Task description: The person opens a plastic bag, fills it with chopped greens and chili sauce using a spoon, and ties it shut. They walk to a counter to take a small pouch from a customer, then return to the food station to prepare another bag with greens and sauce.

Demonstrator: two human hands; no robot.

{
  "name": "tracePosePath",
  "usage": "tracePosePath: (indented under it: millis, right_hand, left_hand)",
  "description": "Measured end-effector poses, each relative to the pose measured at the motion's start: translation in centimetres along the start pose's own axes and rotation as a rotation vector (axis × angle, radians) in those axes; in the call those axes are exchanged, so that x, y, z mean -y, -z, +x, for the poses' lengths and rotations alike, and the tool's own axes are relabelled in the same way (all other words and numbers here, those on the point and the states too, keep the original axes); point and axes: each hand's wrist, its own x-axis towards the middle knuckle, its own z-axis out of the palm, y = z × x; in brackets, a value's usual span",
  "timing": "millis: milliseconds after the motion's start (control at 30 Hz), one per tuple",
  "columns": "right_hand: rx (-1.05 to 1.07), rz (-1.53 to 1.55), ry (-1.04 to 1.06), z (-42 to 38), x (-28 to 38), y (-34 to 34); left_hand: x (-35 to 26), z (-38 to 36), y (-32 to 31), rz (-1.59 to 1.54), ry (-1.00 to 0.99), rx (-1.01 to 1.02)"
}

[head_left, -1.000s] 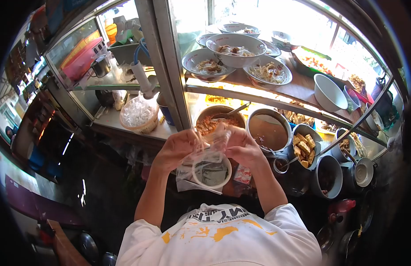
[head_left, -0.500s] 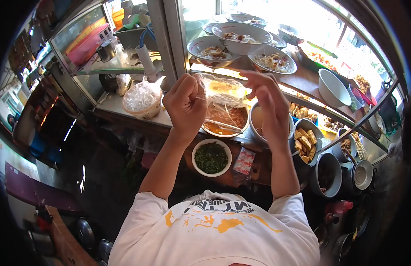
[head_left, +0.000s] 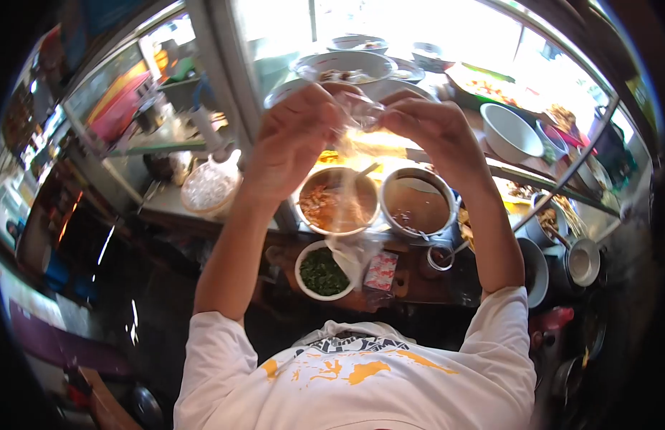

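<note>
A thin clear plastic bag (head_left: pixel 362 112) stretches between my raised hands, its blurred lower part hanging down over the counter. My left hand (head_left: pixel 293 136) pinches one side of its top edge. On the other side, the fingertips of my right hand (head_left: pixel 434 127) grip the same edge. Beneath the bag stands a pot of reddish-orange food (head_left: pixel 331 203), partly seen through the film. Close beside it is a pot of brown liquid (head_left: pixel 420 204). The bag's lower end overlaps the rim of a white bowl of chopped greens (head_left: pixel 322 272).
Bowls with noodles (head_left: pixel 347 66) crowd the glass case shelf ahead. A basket of clear plastic bags (head_left: pixel 211 188) sits left. A red-and-white packet (head_left: pixel 382 271) and a small jar (head_left: pixel 440 256) lie near the counter's front. An empty white bowl (head_left: pixel 512 134) is at right.
My right hand has moved from fingers spread beside the bag to gripping its edge. Both hands are raised higher, and the bag now hangs down long. The view has shifted slightly.
</note>
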Motion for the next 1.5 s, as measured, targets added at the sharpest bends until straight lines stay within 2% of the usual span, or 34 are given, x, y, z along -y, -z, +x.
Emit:
tracePosePath:
  millis: [33, 67, 100, 133, 167, 233, 267, 300, 333, 400, 467, 500, 533, 567, 600, 667, 700, 767, 800, 833, 867, 967, 1067, 1100, 1167, 1200, 1267, 1300, 1400, 1433, 1500]
  right_hand:
    - [0.007, -0.072, -0.014, 0.2, 0.6, 1.2]
    - [0.017, -0.141, -0.031, 0.4, 1.0, 2.4]
    - [0.033, -0.040, -0.067, 0.5, 1.1, 3.7]
    - [0.102, -0.123, 0.041, 0.8, 1.5, 5.6]
    - [0.119, -0.066, 0.062, 0.9, 1.7, 7.2]
    - [0.119, 0.118, 0.050, 1.0, 1.9, 11.0]
    - [0.130, 0.122, 0.114, 1.3, 1.7, 13.5]
    - [0.106, -0.041, 0.161, 1.5, 1.7, 15.3]
    - [0.082, -0.204, 0.207, 1.6, 1.8, 17.1]
    - [0.086, -0.089, 0.129, 1.8, 0.6, 21.2]
    - [0.110, -0.045, 0.122, 2.0, -0.9, 24.7]
    - [0.034, 0.039, 0.100, 2.0, -2.5, 27.0]
    - [-0.089, -0.065, 0.016, 2.0, -3.2, 27.9]
    - [-0.211, -0.167, -0.069, 2.1, -4.0, 28.8]
    - [-0.020, -0.558, 0.035, 2.4, -8.5, 33.7]
    - [-0.087, -0.927, -0.435, 2.9, -12.0, 35.6]
    - [-0.002, -1.048, -0.403, 2.8, -15.5, 37.8]
    - [0.105, -1.166, -0.601, 3.3, -18.9, 39.4]
    - [0.186, -1.180, -0.591, 3.6, -19.5, 39.6]
    - [0.206, -1.264, -0.678, 3.8, -20.2, 39.6]
    - [0.228, -1.346, -0.767, 4.1, -20.9, 39.5]
    - [0.210, -1.344, -0.808, 4.7, -21.2, 39.1]
    - [0.235, -1.194, -0.789, 4.5, -22.9, 40.2]
    - [0.228, -1.223, -0.789, 4.3, -22.5, 39.8]
    - [0.212, -1.288, -0.780, 4.5, -20.9, 38.6]
    - [0.164, -1.225, -0.781, 4.9, -21.2, 39.3]
    - [0.073, -1.094, -0.780, 5.7, -22.3, 41.2]
    - [0.047, -1.181, -0.735, 5.9, -21.1, 40.6]
    - [0.018, -1.327, -0.623, 6.1, -22.1, 40.9]
    - [0.029, -1.399, -0.474, 5.6, -22.3, 40.2]
    - [0.076, -1.211, -0.610, 5.8, -21.3, 39.4]
  left_hand:
    - [-0.3, 1.3, -1.0, -0.171, 0.040, 0.039]
    - [-0.6, 2.5, -1.0, -0.155, 0.084, 0.102]
    - [-0.2, 4.1, -1.4, -0.145, 0.106, 0.113]
    - [0.2, 5.6, -1.7, -0.133, 0.126, 0.121]
    - [0.7, 6.9, -1.7, -0.035, 0.182, -0.049]
    - [1.4, 10.0, -2.1, -0.056, 0.209, 0.030]
    - [1.8, 11.7, -2.1, -0.064, 0.220, 0.068]
    - [2.3, 13.5, -1.9, -0.039, 0.247, 0.227]
    - [3.0, 15.3, -1.9, 0.022, 0.264, 0.269]
    - [4.5, 18.8, -2.6, 0.148, 0.296, 0.350]
    - [6.1, 21.9, -3.2, 0.432, 0.211, 0.315]
    - [7.2, 23.8, -3.1, 0.600, 0.173, 0.312]
    - [8.2, 25.4, -3.1, 0.767, 0.132, 0.305]
    - [9.4, 26.7, -3.0, 0.834, 0.078, 0.212]
    - [10.7, 27.4, -2.9, 0.950, -0.073, 0.195]
    - [13.0, 28.8, -2.5, 1.176, -0.384, 0.157]
    - [13.7, 29.2, -2.5, 1.300, -0.370, 0.139]
    - [13.8, 29.3, -2.9, 1.347, -0.147, 0.193]
    - [14.1, 29.5, -2.8, 1.373, -0.056, 0.229]
    - [15.3, 29.8, -2.3, 1.331, -0.126, 0.194]
    - [15.9, 29.9, -1.8, 1.361, -0.098, 0.208]
    - [16.8, 29.7, -0.4, 1.434, -0.036, 0.248]
    - [15.6, 29.6, -1.7, 1.415, 0.356, 0.177]
    - [16.0, 29.8, -1.4, 1.406, 0.358, 0.128]
    - [17.9, 30.1, 0.7, 1.450, 0.175, 0.102]
    - [18.4, 30.2, 1.4, 1.471, 0.081, 0.088]
    - [16.7, 29.8, -0.1, 1.466, 0.222, 0.144]
    - [16.2, 29.6, -0.8, 1.460, 0.295, 0.175]
    - [18.0, 30.1, -0.3, 1.430, 0.323, 0.194]
    - [18.7, 30.4, -0.1, 1.468, 0.294, 0.218]
    - [20.0, 30.5, -0.2, 1.426, 0.240, 0.207]
